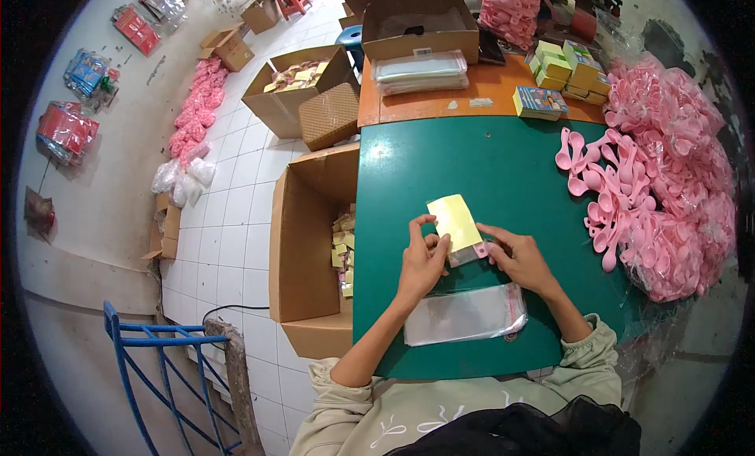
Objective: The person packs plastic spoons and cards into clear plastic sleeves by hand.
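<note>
My left hand (425, 258) pinches a yellow card (456, 220) by its left side, thumb across the front. A clear plastic bag (465, 257) shows around the card, its lower end extending past it. At the bag's lower right corner, my right hand (519, 258) has its fingertips closed on a small pink piece (482, 250) that looks like the end of a spoon handle; most of it is hidden. Just below both hands, a stack of clear plastic bags (460, 316) lies flat on the green table (425, 157).
Loose pink spoons (605, 180) and bulging bags of pink spoons (676, 180) cover the table's right side. Small boxes (539, 102) and more plastic sleeves (421, 70) lie at the back. An open carton (303, 212) with packed pieces stands against the left edge.
</note>
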Action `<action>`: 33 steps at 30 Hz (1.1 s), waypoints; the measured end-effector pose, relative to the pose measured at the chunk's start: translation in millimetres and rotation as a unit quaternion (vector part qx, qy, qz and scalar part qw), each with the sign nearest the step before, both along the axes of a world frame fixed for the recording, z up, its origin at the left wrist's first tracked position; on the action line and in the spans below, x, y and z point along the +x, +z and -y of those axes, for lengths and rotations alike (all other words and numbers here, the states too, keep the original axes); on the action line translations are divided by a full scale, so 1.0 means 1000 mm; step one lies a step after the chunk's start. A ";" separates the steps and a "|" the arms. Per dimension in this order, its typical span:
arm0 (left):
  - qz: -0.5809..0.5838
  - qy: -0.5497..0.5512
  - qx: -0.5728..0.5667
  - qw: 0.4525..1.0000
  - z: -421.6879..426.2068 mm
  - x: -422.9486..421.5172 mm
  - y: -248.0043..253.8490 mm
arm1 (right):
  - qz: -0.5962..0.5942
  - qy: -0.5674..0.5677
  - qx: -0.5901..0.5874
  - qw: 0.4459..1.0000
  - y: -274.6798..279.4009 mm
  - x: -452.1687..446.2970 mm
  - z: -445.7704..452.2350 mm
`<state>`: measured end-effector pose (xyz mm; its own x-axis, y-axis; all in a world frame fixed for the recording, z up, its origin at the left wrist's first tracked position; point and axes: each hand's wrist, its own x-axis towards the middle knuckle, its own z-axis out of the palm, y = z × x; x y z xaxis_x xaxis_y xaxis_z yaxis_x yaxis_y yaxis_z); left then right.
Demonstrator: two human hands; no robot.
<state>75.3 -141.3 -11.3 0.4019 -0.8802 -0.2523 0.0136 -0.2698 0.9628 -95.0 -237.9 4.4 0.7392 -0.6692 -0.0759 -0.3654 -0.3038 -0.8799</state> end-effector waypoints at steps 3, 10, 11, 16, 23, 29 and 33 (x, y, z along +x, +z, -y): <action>-0.026 0.005 -0.034 0.999 -0.006 0.010 -0.009 | -0.038 0.106 -0.085 0.990 0.024 -0.035 0.012; 0.056 0.062 -0.081 0.993 -0.078 0.075 0.035 | 0.014 -0.053 -0.258 0.965 0.136 -0.270 0.045; 0.051 0.078 -0.071 0.993 -0.091 0.089 0.036 | 0.015 -0.160 -0.288 0.944 0.136 -0.315 0.064; 0.340 0.128 0.133 0.922 -0.142 0.152 0.006 | -0.368 -0.404 -0.556 0.627 0.100 -0.432 0.165; 0.495 -0.023 0.106 0.862 -0.102 0.098 0.032 | -0.218 -0.121 -0.205 0.947 0.158 -0.236 0.093; 0.437 -0.163 0.001 0.884 -0.054 0.025 0.060 | 0.184 -0.059 -0.106 0.975 0.165 -0.325 0.111; 0.390 -0.259 -0.052 0.882 -0.041 -0.007 0.045 | -0.243 -0.282 -0.435 0.820 0.143 -0.337 0.134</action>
<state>68.2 -100.6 33.5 -0.0448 -0.9989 0.0163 -0.7638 0.0448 0.6440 -431.9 -372.1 147.8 0.3168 -0.8517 0.4174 -0.9072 -0.4005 -0.1286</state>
